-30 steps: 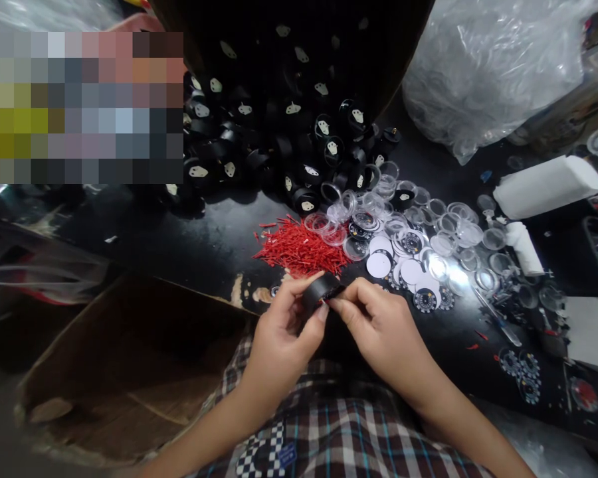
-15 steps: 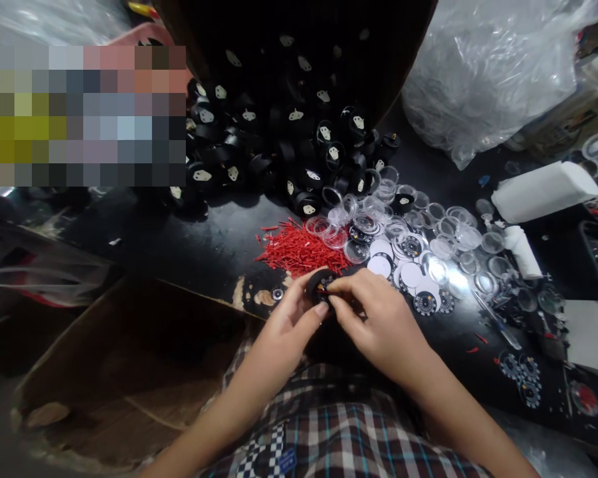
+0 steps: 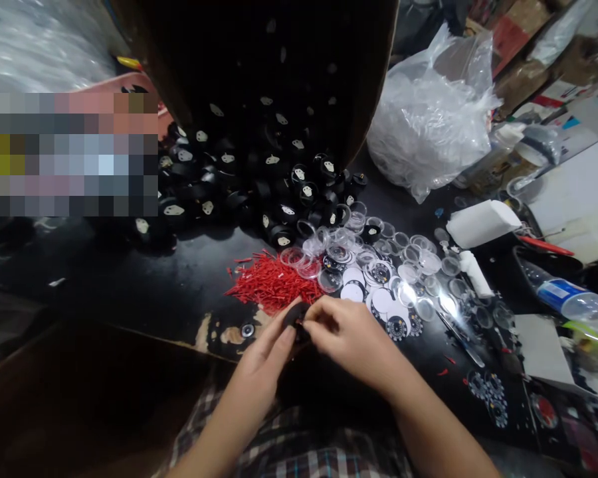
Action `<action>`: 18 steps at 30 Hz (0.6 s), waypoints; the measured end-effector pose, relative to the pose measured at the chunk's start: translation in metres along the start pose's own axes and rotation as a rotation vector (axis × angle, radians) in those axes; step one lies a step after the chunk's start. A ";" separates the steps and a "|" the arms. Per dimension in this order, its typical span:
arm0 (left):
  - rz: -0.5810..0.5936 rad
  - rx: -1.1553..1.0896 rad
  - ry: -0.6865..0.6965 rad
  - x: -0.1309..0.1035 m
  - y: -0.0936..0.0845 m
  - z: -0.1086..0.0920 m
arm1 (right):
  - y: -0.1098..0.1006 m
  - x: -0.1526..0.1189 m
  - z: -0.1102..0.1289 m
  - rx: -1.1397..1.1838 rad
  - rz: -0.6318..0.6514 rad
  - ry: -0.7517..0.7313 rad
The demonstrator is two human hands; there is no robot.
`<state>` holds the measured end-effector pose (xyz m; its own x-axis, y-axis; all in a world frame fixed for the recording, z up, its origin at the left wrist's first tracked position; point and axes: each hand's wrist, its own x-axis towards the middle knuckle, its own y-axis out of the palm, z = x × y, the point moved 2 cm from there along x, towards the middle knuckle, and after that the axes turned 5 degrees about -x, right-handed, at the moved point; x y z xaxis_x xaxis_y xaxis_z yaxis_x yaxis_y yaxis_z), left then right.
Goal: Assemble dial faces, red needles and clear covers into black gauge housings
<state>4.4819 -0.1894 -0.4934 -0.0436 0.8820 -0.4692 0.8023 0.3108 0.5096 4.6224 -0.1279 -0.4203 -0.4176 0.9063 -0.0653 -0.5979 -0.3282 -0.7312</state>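
Observation:
A round black part (image 3: pixel 293 315) is held at the table's front edge between the fingers and thumb of my left hand (image 3: pixel 272 345). My right hand (image 3: pixel 346 332) is pinched at the part's right side; what lies between its fingertips is too small to make out. Just beyond the hands is a pile of small red pointers (image 3: pixel 274 282). Clear round covers (image 3: pixel 309 267) overlap the pile's right side. White discs and black printed dials (image 3: pixel 396 326) lie to the right of my right hand.
Behind, many black round housings (image 3: pixel 284 236) spill from a large dark container (image 3: pixel 389 60). A clear plastic bag (image 3: pixel 428 126) stands back right. Tweezers (image 3: pixel 471 348), white rolls (image 3: pixel 483 224) and a plastic bottle (image 3: pixel 573 299) lie right.
The view has shifted, so the table's things sit lower and further left. Both hands stay together at the black part, with the right fingertips still pinched against it.

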 end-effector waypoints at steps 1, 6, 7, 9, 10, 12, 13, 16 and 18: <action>0.005 -0.013 0.003 0.002 -0.002 -0.001 | -0.008 0.006 -0.011 0.012 -0.036 0.000; 0.020 -0.149 -0.055 0.002 0.004 -0.004 | -0.040 0.033 -0.071 -0.463 -0.359 0.278; 0.040 -0.162 -0.068 0.002 0.006 -0.003 | -0.041 0.036 -0.079 -0.498 -0.329 0.288; 0.070 -0.188 -0.095 0.002 0.010 -0.001 | -0.041 0.037 -0.088 -0.472 -0.306 0.261; 0.072 -0.205 -0.106 0.002 0.011 0.000 | -0.042 0.036 -0.090 -0.432 -0.320 0.244; 0.065 -0.242 -0.138 0.004 0.011 0.002 | -0.043 0.030 -0.090 -0.325 -0.362 0.229; 0.066 -0.260 -0.157 0.004 0.011 0.002 | -0.044 0.026 -0.087 -0.255 -0.386 0.225; 0.059 -0.304 -0.240 0.007 0.013 0.001 | -0.035 0.011 -0.068 0.061 -0.341 0.220; 0.064 -0.317 -0.280 0.008 0.016 0.000 | -0.019 0.001 -0.046 0.248 -0.192 0.171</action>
<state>4.4944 -0.1780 -0.4893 0.1994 0.7863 -0.5847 0.5733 0.3904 0.7204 4.6647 -0.1083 -0.4375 -0.1737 0.9822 -0.0710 -0.8112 -0.1836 -0.5552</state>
